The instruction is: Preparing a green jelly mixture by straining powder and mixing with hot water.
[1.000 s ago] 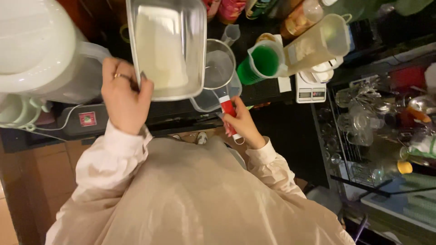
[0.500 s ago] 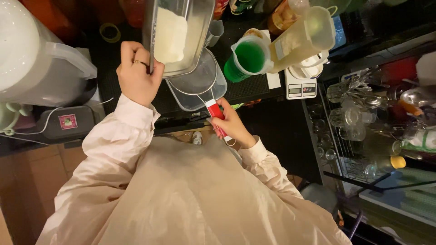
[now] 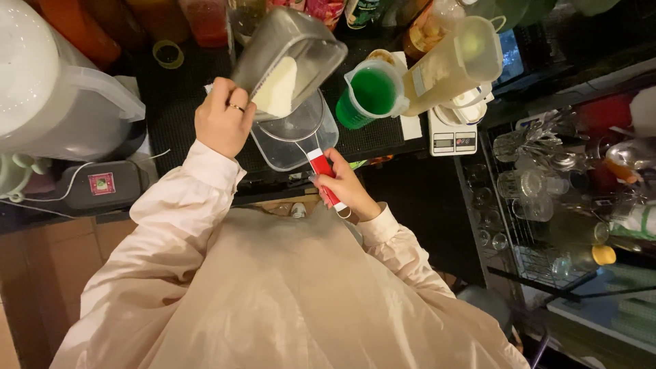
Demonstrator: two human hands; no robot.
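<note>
My left hand grips a rectangular clear plastic container and holds it tilted, its pale cream-coloured contents slid to the lower end. Under that end is a round fine-mesh strainer resting over a clear square tub on the black counter. My right hand is closed on the strainer's red and white handle. I wear a pale pink long-sleeved top and a beige apron.
A measuring jug of green liquid and a tall jug of pale yellow liquid stand right of the tub, with a small white scale beside them. A big white pitcher is at left. Glassware fills a rack at right.
My left hand has tipped the container from nearly flat to steeply tilted, and the cream contents have slid to its lower end above the strainer. The right hand kept holding the handle.
</note>
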